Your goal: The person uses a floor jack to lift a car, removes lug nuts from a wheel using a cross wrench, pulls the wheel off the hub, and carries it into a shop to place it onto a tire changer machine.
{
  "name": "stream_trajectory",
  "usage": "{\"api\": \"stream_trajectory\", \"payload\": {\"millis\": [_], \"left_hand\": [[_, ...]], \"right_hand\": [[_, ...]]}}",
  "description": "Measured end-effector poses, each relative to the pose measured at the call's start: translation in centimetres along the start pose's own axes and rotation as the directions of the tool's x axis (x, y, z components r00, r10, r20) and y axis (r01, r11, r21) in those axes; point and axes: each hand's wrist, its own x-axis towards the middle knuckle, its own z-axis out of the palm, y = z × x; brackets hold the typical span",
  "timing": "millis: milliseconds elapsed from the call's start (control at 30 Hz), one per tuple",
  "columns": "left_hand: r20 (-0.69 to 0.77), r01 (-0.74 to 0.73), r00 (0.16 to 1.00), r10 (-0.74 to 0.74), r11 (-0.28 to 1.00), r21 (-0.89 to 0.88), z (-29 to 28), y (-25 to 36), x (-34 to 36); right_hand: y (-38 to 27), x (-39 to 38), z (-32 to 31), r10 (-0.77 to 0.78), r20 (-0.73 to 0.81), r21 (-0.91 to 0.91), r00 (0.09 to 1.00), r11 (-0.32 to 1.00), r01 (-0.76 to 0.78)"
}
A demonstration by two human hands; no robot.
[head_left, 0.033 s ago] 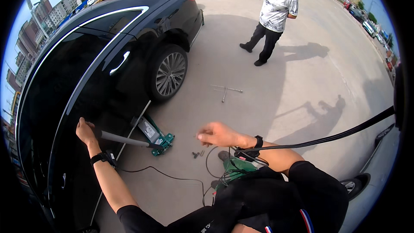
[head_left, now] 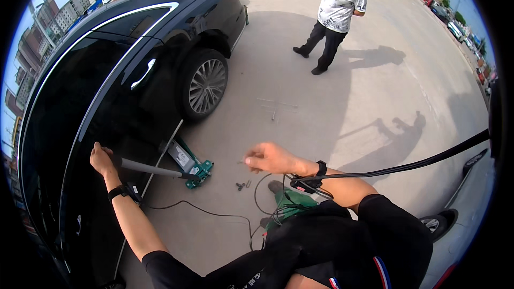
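My left hand (head_left: 101, 159) is wrapped around the upper end of a long grey jack handle (head_left: 152, 168), beside the black car's door. The handle runs down to a green and grey floor jack (head_left: 199, 173), whose far end reaches in under the car (head_left: 123, 75), just ahead of the rear wheel (head_left: 206, 86). Out over the ground to the right of the jack is my right hand (head_left: 270, 158), fingers bent together in a pinch. A faint small thing seems to show at its fingertips, too blurred to name. Several lug nuts (head_left: 240, 185) lie on the ground below it.
A cross-shaped wheel wrench (head_left: 274, 113) lies on the concrete, looking faint. Further off stands a person (head_left: 340, 10) in a white patterned shirt. Black cables (head_left: 407, 168) hang across my right arm and loop near my feet. A light-coloured car (head_left: 466, 219) stands at the right.
The view has shifted slightly, so the car, jack and person sit a little further up and left. My left hand keeps hold of the jack handle; my right hand's fingers show more sharply.
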Motion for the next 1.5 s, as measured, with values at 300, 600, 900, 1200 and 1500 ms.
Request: {"api": "stream_trajectory", "payload": {"millis": [300, 600, 900, 1200, 1500], "left_hand": [[0.028, -0.08, 0.996, 0.082, 0.994, -0.07, -2.7, 0.7, -11.1], [0.006, 0.061, 0.998, -0.062, 0.958, -0.279, -10.6, -2.1, -38.0], [0.067, 0.143, 0.989, -0.133, 0.969, -0.199, -9.4, -1.0, -32.5], [0.046, 0.059, 0.998, -0.05, 0.973, -0.224, -4.0, -2.0, -16.1], [0.254, 0.086, 0.967, -0.013, 0.957, -0.278, 10.1, -2.6, -6.9]], "right_hand": [[0.5, -2.5, -3.2, 0.03, -0.061, 0.062, 0.998, 0.998, -0.026], [-4.5, 2.4, 5.2, -0.117, 0.366, -0.24, 0.923, 0.947, 0.215], [-1.6, 4.3, 24.3, -0.395, 0.707, -0.176, 0.586, 0.705, 0.687], [-5.4, 17.1, 25.7, -0.544, 0.267, 0.03, 0.796, 0.83, 0.557], [-9.5, 32.8, 24.3, -0.433, 0.207, -0.143, 0.877, 0.874, 0.465]]}}
